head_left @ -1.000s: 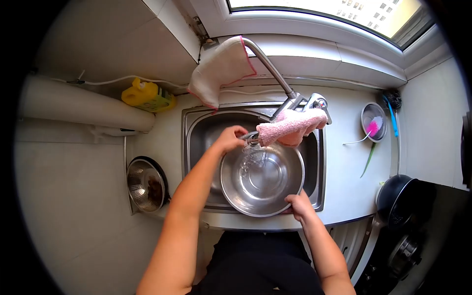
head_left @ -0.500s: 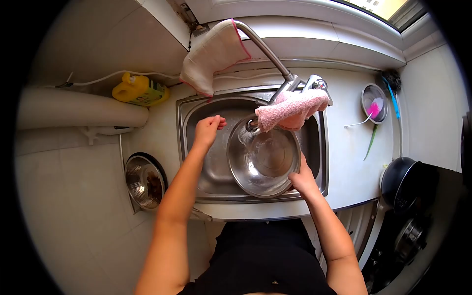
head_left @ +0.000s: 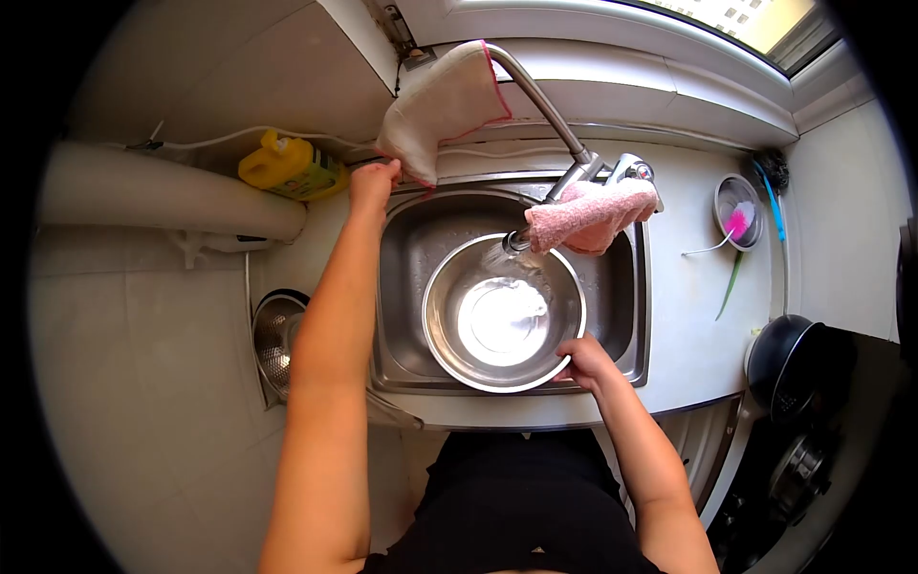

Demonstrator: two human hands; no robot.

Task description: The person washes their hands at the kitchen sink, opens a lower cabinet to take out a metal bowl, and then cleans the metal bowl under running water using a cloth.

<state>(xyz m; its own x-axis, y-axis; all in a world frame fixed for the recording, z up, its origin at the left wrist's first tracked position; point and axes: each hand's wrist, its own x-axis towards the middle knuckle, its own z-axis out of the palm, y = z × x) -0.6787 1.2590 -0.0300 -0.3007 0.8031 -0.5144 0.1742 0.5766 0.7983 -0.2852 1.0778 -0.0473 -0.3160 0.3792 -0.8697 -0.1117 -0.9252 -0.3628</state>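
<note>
My right hand (head_left: 585,363) grips the lower right rim of a stainless steel basin (head_left: 442,330), thumb over the edge. The basin is tilted a little in the sink, and water runs into it from the faucet spout (head_left: 516,241). My left hand (head_left: 375,187) is up past the sink's far left corner, fingers closed, at the lower edge of a whitish cloth (head_left: 445,105) with pink trim draped over the tall curved tap (head_left: 540,96). What those fingers hold, if anything, is hidden. A pink towel (head_left: 593,215) hangs over the faucet.
The steel sink (head_left: 406,359) surrounds the basin. A yellow jug (head_left: 292,169) stands at the back left, and a perforated steel bowl (head_left: 275,335) is left of my forearm. On the right are a small bowl (head_left: 753,215) with a pink brush (head_left: 737,224) and a dark pan (head_left: 779,359).
My left hand has moved from above the sink up and left to the hanging cloth's edge. The basin has shifted slightly left in my right hand, and its tilt has changed.
</note>
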